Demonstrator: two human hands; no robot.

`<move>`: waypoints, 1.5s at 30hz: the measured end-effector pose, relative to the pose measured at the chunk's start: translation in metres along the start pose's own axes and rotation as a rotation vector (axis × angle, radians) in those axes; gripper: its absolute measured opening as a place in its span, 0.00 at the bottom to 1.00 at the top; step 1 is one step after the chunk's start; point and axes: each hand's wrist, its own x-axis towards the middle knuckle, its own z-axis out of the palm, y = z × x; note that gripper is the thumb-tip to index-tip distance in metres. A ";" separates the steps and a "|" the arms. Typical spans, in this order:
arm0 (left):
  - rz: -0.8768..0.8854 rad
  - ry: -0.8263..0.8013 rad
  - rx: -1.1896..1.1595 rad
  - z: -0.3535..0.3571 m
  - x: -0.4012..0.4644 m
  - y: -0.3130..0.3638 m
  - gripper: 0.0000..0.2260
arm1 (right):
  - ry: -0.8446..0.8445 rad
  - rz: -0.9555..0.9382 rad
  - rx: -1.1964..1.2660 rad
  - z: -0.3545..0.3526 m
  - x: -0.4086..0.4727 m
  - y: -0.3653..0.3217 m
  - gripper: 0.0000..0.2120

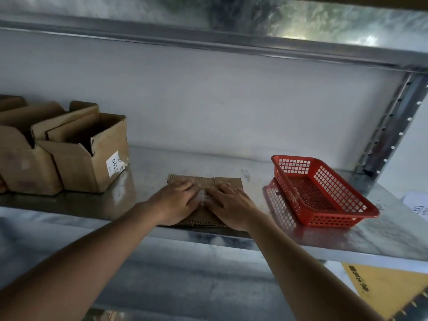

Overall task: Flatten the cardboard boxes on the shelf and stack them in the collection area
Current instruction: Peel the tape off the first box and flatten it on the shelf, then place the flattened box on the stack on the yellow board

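Head view: left hand (pixel 178 201) and right hand (pixel 231 206) press flat corrugated cardboard (pixel 228 181).

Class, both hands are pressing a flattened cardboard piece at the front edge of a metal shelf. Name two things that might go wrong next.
1. The flattened brown cardboard piece lies at the front lip of the grey metal shelf; once the left hand and right hand lift, it may spring up or slide off.
2. Carrying it rightward might knock the red plastic mesh basket.
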 end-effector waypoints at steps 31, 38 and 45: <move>-0.209 -0.187 0.049 -0.001 -0.027 -0.016 0.29 | 0.545 0.488 0.393 -0.010 -0.053 -0.033 0.32; -0.207 -0.099 -0.204 -0.010 -0.041 0.000 0.20 | 0.525 0.554 0.751 -0.009 -0.070 -0.033 0.33; -0.111 0.019 -0.264 -0.020 -0.065 0.032 0.22 | 0.727 0.479 0.945 -0.008 -0.126 -0.029 0.30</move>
